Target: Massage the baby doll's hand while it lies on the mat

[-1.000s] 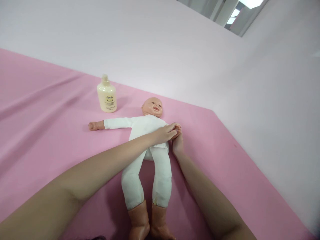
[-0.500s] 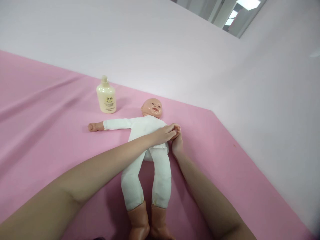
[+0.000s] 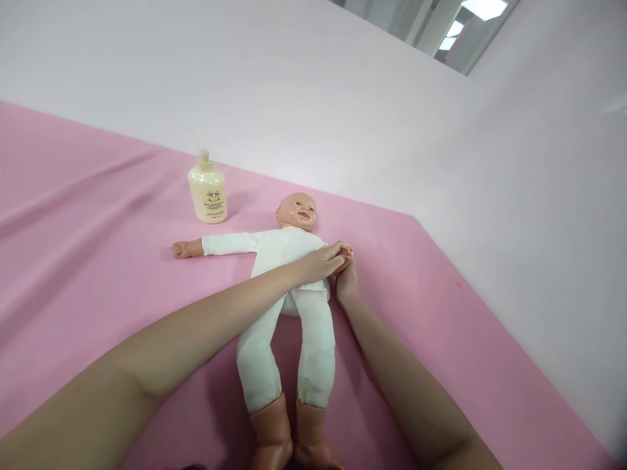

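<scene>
A baby doll [image 3: 289, 248] in a white fabric body lies on its back, with its head at the far end and its bare feet towards me. Reaching across its belly, my left hand [image 3: 330, 260] is closed over the doll's hand on the right side. My right hand [image 3: 347, 282] meets it there from the right and cups the same doll hand from below and outside. Most of that doll hand and its forearm are hidden by my fingers. The doll's other arm [image 3: 230, 243] lies stretched out to the left.
A pale yellow lotion bottle [image 3: 208, 192] with a dark printed label stands upright left of the doll's head. Under everything lies a pink cloth [image 3: 112, 261], creased at the left. Beyond its edge is a white surface [image 3: 245, 85].
</scene>
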Available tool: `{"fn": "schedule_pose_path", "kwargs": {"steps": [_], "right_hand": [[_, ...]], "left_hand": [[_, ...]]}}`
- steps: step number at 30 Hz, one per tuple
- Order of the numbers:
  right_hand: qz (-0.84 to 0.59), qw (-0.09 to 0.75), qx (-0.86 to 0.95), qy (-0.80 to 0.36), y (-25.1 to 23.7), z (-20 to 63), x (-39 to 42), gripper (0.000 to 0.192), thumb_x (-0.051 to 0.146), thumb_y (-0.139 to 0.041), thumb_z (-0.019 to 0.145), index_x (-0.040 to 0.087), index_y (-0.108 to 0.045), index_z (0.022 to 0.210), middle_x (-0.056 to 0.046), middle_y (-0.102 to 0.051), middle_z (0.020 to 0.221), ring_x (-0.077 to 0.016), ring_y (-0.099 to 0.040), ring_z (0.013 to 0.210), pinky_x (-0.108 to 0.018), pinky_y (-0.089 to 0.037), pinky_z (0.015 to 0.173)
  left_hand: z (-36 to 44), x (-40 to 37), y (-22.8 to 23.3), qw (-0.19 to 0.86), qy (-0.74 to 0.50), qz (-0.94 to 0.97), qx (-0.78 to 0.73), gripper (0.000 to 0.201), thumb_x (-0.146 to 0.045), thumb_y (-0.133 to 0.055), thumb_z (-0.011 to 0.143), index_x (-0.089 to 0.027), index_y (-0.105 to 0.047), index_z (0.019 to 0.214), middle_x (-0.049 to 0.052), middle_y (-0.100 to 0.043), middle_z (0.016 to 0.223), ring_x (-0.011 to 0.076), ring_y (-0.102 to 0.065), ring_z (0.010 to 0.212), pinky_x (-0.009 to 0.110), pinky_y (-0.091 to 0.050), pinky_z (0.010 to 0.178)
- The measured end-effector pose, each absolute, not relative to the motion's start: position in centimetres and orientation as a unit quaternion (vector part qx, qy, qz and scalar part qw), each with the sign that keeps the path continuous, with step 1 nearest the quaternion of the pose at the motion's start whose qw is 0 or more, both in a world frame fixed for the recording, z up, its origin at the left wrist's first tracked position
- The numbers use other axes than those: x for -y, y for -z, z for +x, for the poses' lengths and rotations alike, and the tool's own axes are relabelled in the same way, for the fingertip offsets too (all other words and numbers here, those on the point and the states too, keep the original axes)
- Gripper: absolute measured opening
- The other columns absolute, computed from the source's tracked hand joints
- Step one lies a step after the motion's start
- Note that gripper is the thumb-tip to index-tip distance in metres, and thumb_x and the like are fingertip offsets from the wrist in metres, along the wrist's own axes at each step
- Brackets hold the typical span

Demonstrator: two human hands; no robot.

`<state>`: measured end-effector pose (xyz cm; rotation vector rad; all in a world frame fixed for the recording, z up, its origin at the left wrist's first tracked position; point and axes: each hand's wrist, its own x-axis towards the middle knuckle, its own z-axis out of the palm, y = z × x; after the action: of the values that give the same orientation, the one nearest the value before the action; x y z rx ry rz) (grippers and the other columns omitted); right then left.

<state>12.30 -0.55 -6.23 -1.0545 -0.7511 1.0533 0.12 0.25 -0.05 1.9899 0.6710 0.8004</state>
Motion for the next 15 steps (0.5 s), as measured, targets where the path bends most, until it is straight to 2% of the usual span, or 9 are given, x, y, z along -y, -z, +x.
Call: {"fn": "schedule_pose_path", "kwargs": {"steps": [10, 15], "right_hand": [[-0.470, 0.677, 0.295, -0.483, 5.68, 11.95, 0.51, 0.034, 0.043, -0.043, 0.090, 0.022, -0.069, 0.095, 0.003, -0.074, 0.088, -0.0114, -0.067, 0.090, -0.022, -0.051, 0.083], [-0.467, 0.672, 0.323, -0.475, 5.69, 11.96, 0.75, 0.038, 0.047, -0.043, 0.089, 0.022, -0.069, 0.096, 0.002, -0.073, 0.084, -0.0134, -0.068, 0.087, -0.024, -0.052, 0.079]], "left_hand": [[0.08, -0.14, 0.01, 0.438, -0.320, 0.794, -0.273, 0.037, -0.022, -0.035, 0.089, -0.020, -0.052, 0.122, 0.007, -0.064, 0.111, 0.0206, -0.057, 0.110, 0.036, -0.040, 0.102], [0.15, -0.38, 0.22, 0.437, -0.321, 0.795, -0.272, 0.037, -0.022, -0.036, 0.089, -0.021, -0.052, 0.122, 0.006, -0.064, 0.111, 0.0203, -0.057, 0.111, 0.036, -0.039, 0.104]]}}
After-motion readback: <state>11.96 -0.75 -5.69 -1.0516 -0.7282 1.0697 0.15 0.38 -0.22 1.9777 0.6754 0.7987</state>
